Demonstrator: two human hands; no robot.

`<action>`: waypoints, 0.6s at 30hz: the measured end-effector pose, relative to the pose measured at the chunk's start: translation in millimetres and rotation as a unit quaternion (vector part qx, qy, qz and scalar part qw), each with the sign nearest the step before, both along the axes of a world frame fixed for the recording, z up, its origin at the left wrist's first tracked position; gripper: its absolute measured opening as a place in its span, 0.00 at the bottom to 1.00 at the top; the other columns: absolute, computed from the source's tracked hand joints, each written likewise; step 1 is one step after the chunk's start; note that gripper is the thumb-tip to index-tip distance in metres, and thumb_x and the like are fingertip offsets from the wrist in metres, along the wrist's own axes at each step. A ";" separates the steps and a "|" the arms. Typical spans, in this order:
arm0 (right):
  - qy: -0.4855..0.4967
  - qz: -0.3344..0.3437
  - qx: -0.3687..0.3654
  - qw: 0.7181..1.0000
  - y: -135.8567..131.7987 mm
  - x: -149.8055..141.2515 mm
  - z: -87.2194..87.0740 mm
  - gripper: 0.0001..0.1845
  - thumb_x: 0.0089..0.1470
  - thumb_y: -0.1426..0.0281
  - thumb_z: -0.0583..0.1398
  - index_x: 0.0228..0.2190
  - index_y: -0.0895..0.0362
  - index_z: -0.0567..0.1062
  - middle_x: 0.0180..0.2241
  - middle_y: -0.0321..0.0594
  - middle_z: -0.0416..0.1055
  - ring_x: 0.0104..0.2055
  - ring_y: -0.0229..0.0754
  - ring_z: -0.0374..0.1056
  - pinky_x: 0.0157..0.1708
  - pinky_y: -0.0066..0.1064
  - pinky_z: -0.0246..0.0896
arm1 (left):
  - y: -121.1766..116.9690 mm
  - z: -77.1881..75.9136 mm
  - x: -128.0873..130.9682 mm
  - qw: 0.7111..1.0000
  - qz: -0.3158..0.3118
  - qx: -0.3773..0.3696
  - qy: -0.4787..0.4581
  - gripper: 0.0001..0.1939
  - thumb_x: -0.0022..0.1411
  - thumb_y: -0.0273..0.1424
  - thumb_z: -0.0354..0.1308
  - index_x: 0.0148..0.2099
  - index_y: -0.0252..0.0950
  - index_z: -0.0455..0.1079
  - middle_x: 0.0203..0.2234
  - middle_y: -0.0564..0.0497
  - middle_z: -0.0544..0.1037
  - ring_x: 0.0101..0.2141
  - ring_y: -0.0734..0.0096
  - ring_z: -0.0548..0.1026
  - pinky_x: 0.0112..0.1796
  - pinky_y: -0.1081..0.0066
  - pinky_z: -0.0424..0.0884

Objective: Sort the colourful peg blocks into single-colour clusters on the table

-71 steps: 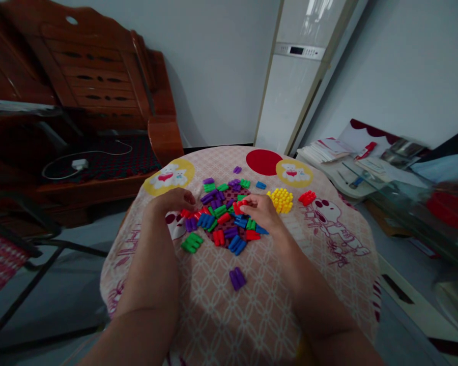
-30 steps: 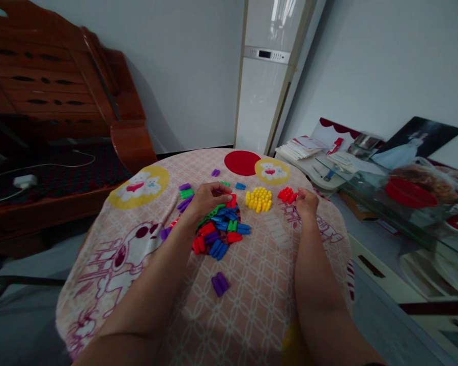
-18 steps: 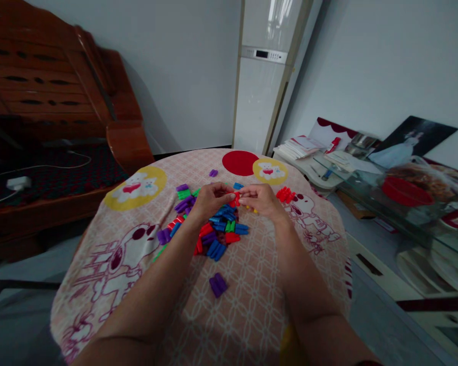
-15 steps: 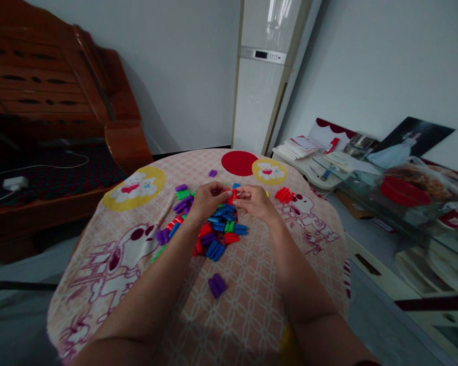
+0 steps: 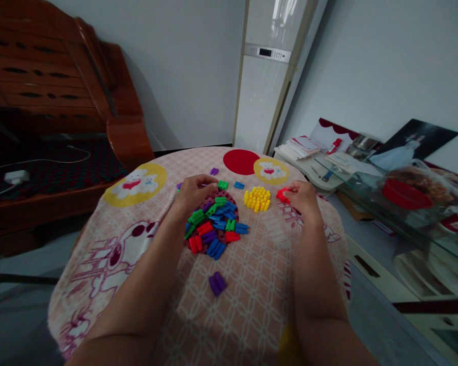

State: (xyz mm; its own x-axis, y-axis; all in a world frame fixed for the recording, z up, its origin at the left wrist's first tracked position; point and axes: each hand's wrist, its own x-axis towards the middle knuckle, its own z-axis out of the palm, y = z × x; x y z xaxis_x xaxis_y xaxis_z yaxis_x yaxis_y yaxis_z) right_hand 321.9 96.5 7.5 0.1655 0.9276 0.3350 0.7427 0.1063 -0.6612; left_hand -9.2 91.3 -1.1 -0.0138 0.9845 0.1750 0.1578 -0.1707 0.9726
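Observation:
My left hand [image 5: 194,194] hovers over the back left of a pile of small plastic building pieces [image 5: 209,236], fingers slightly bent and apart, with nothing visible in them. The pile mixes red, blue, green and purple twin-tube pieces. Close to those fingertips lies a green piece [image 5: 223,185]. At the right, my right hand [image 5: 304,197] has its fingers closed on a red plastic piece [image 5: 282,195], at the red group; the hand partly covers that group. Between the hands, a cluster of yellow pieces [image 5: 257,199] stands upright on the tablecloth.
A patterned cloth covers the round table [image 5: 252,284]. One purple piece [image 5: 217,283] lies near me, a blue one [image 5: 239,185] and another purple one [image 5: 214,171] toward the back. A glass-topped cabinet [image 5: 366,188] with clutter stands right, a wooden bench [image 5: 125,132] left.
My hands were together over the pile with a red piece between them. The right hand has moved right to the red group; the left has shifted slightly left, uncovering the yellow cluster.

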 end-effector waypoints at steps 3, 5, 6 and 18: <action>-0.164 -0.071 -0.041 0.983 1.6 22.4 -9.1 0.06 0.43 0.74 0.62 0.25 0.59 0.80 0.29 0.46 0.79 0.35 0.47 0.74 0.38 0.31 0.65 | 2.3 1.4 -13.2 0.999 0.037 0.009 -0.037 0.19 0.46 0.39 0.68 0.38 0.32 0.77 0.27 0.50 0.80 0.29 0.68 0.78 0.32 0.71 0.76; -0.221 -0.095 -0.082 0.967 2.9 25.0 -14.1 0.08 0.45 0.75 0.61 0.28 0.59 0.82 0.33 0.48 0.80 0.39 0.48 0.75 0.40 0.31 0.64 | 2.0 2.8 -17.7 0.997 0.045 0.009 -0.056 0.18 0.45 0.38 0.68 0.36 0.31 0.76 0.26 0.50 0.79 0.29 0.68 0.78 0.32 0.70 0.76; -0.239 -0.102 -0.098 0.961 3.5 23.7 -16.0 0.09 0.46 0.75 0.61 0.29 0.59 0.82 0.34 0.48 0.81 0.41 0.48 0.75 0.40 0.30 0.64 | 1.6 3.6 -19.6 0.997 0.047 0.007 -0.060 0.17 0.45 0.38 0.68 0.35 0.31 0.76 0.26 0.50 0.79 0.28 0.68 0.78 0.32 0.70 0.77; -0.238 -0.151 -0.063 0.957 6.7 21.0 -20.3 0.14 0.51 0.65 0.62 0.34 0.62 0.82 0.35 0.54 0.79 0.39 0.52 0.74 0.39 0.36 0.64 | -1.7 5.0 -92.0 0.982 0.102 -0.044 0.156 0.10 0.47 0.36 0.65 0.29 0.34 0.76 0.20 0.51 0.77 0.23 0.70 0.75 0.30 0.72 0.73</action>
